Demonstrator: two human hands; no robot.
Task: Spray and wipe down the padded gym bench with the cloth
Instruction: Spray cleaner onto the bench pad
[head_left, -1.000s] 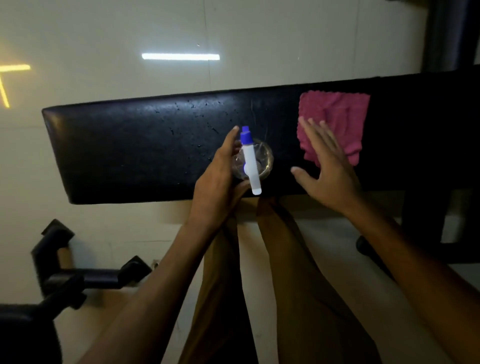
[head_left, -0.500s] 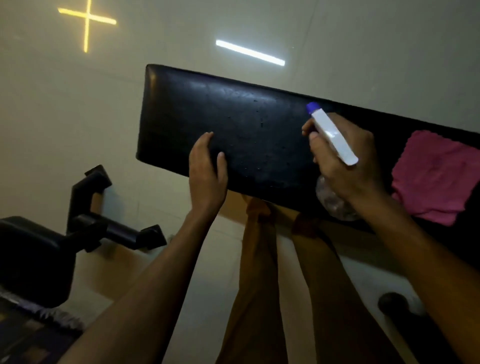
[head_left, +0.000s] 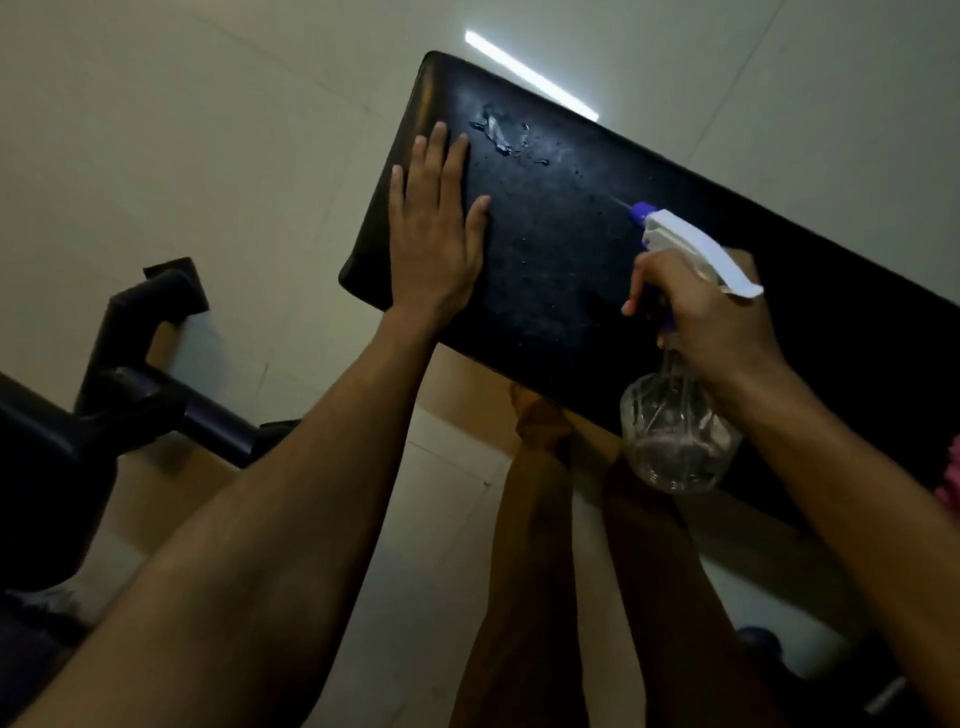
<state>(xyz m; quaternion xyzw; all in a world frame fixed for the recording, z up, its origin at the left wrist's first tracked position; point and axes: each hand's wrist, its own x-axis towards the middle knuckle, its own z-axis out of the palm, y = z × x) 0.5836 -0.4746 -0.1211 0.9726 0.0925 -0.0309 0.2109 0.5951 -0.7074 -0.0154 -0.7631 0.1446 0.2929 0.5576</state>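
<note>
Black frame (head_left: 135, 364) stands on the floor at left. Left hand (head_left: 434, 234) lies flat, fingers straight, on the near end of the bench (head_left: 561, 270). Wet patches (head_left: 501, 137) sit just beyond its fingertips. Right hand (head_left: 711, 317) grips the spray bottle (head_left: 675, 431), nozzle toward the patches. Cloth (head_left: 951, 483) barely shows at the right edge.

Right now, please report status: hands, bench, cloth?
Left hand flat on bench. Right hand grips spray bottle, nozzle toward wet patch. Cloth barely visible at right edge, untouched.
</note>
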